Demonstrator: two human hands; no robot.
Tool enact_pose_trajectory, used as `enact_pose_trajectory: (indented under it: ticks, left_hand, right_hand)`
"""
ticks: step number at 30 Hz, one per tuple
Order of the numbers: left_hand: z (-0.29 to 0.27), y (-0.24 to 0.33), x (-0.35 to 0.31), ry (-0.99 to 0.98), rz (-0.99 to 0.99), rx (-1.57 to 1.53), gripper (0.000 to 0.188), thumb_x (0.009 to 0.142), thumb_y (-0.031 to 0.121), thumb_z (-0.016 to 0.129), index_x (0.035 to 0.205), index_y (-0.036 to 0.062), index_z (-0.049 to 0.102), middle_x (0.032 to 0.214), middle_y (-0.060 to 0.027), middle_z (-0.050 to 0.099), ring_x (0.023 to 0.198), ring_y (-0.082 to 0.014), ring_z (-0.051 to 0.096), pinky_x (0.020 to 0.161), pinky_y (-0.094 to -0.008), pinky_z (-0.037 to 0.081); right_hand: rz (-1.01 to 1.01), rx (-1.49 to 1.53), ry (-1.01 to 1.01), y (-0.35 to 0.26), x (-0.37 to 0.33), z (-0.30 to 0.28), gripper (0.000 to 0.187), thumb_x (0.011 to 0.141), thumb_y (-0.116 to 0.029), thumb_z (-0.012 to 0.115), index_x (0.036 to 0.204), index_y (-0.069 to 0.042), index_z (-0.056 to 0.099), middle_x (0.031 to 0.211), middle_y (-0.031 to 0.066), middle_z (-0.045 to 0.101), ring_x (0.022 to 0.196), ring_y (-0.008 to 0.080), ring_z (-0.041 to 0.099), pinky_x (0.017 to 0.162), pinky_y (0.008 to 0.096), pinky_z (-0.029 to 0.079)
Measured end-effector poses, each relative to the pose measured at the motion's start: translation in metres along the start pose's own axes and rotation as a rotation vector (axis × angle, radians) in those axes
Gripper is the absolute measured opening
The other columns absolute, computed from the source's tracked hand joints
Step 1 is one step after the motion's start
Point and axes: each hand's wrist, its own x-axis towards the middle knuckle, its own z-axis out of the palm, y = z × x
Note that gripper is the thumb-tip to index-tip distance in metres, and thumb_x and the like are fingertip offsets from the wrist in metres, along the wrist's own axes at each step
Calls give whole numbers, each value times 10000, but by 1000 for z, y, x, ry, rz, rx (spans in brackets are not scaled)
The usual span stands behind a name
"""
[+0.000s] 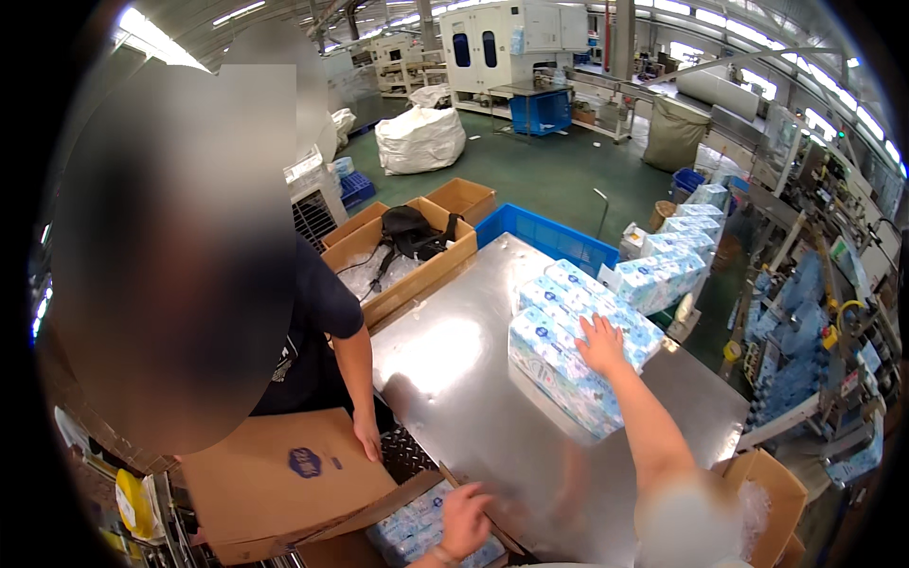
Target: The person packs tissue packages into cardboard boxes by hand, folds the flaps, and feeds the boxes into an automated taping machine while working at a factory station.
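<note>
My right hand lies with spread fingers on top of several light-blue and white printed tissue packs, grouped side by side on the metal table. It presses on them without wrapping round any. At the lower edge my left hand hangs over an open cardboard box, its fingers loosely bent, slightly blurred and holding nothing visible. Similar blue tissue packs sit inside that box, partly hidden by the hand. A large brown cardboard flap with a dark blue mark rises at the box's left.
A co-worker stands at left, one hand at the flap's edge. More tissue packs line a conveyor beyond the table. A blue crate and a carton with a black bag stand behind the table; another carton is at right.
</note>
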Motion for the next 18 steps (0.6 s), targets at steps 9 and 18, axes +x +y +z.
enact_pose_trajectory:
  ticks: [9, 18]
  left_hand:
    - [89, 44, 218, -291, 435, 299, 510, 817, 45, 604, 1320, -11, 544, 1568, -227, 370, 1513, -365, 285, 1228, -520, 248]
    - [97, 34, 281, -738, 484, 398, 843, 653, 256, 863, 1356, -30, 495, 1493, -234, 441, 1452, -360, 381, 1245, -510, 222]
  right_hand:
    - [-68, 64, 81, 2, -19, 3, 524, 881, -405, 710, 1347, -176, 641, 1426, 164, 528, 1338, 346, 447, 1093, 529, 338]
    - [-66, 134, -90, 22, -104, -34, 514, 875, -337, 701, 1343, -139, 631, 1485, 116, 517, 1280, 369, 505, 1012, 561, 415]
